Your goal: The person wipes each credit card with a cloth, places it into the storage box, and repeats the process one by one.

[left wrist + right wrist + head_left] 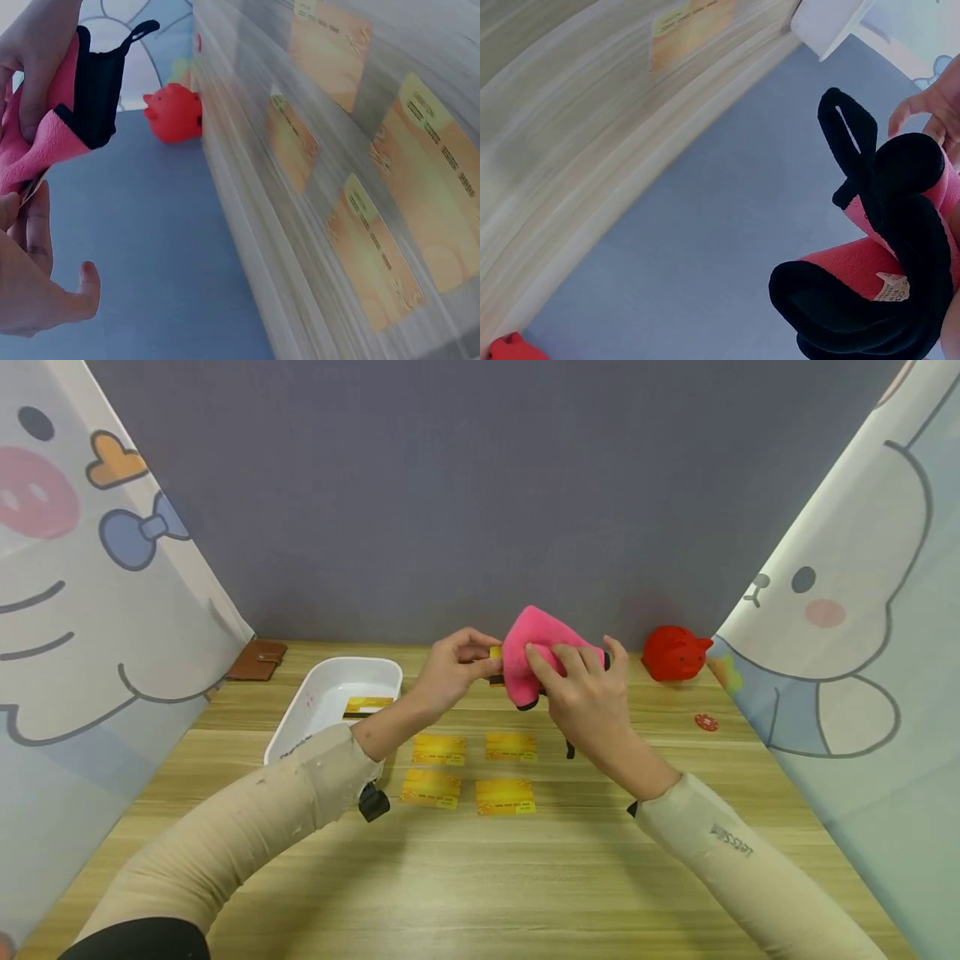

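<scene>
My right hand [592, 702] grips a pink fleece cloth item [534, 628] with black trim, raised above the table. In the right wrist view its black edging [855, 319] curves around openings, with a black loop [847, 131] and a small printed label [892, 287]. At the cloth's left edge, my left hand [452, 670] pinches a yellow card [496, 654] with a dark stripe between thumb and fingers. Part of that card is hidden by the fingers and the cloth. Below the hands, several yellow cards [438, 749] lie flat in two rows.
A white tray [297, 718] with a striped yellow card [367, 706] in it stands at the left, partly behind my left arm. A brown wallet [257, 660] lies at the back left. At the right are a red piggy bank [675, 654] and a red chip [707, 722].
</scene>
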A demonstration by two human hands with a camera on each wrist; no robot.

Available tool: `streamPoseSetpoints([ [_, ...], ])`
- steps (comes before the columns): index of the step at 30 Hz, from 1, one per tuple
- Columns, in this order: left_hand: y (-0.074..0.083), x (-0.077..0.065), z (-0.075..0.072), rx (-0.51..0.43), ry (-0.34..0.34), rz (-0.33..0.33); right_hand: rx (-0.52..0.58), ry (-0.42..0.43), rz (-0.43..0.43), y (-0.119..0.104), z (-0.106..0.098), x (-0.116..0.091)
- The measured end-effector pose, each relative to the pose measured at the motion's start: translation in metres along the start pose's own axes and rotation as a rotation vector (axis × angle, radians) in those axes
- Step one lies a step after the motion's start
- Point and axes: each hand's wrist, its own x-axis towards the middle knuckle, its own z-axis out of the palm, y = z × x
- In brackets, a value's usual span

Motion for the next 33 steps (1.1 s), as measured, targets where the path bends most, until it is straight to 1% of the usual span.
streamPoseSetpoints([
  [3, -0.008, 0.005, -0.005, -0.006, -0.009, -0.015, 0.001, -0.047, 0.003, 0.002, 0.004, -0.003],
  [5, -0.012, 0.007, -0.009, -0.009, -0.018, -0.037, 0.006, -0.075, 0.007, 0.003, 0.008, -0.004],
  [7, -0.016, 0.01, -0.012, -0.016, -0.03, -0.074, 0.012, -0.098, 0.01, 0.004, 0.012, -0.007],
  [12, -0.026, 0.012, -0.017, -0.002, -0.048, -0.189, 0.023, -0.161, 0.005, 0.005, 0.022, -0.015],
  [15, -0.032, 0.012, -0.019, -0.001, -0.054, -0.234, 0.03, -0.204, -0.001, 0.004, 0.025, -0.02],
  [19, -0.036, 0.01, -0.019, -0.013, -0.061, -0.248, 0.04, -0.234, -0.004, 0.003, 0.027, -0.024],
  [21, -0.037, 0.011, -0.019, -0.021, -0.063, -0.244, 0.043, -0.243, -0.004, 0.003, 0.026, -0.024],
  [25, -0.037, 0.011, -0.021, -0.03, -0.066, -0.247, 0.048, -0.243, -0.003, 0.004, 0.026, -0.024],
  [29, -0.036, 0.01, -0.026, -0.012, -0.064, -0.258, 0.049, -0.227, 0.005, 0.006, 0.026, -0.024],
  [33, -0.035, 0.01, -0.036, 0.011, -0.064, -0.266, 0.036, -0.218, 0.026, 0.011, 0.025, -0.024],
])
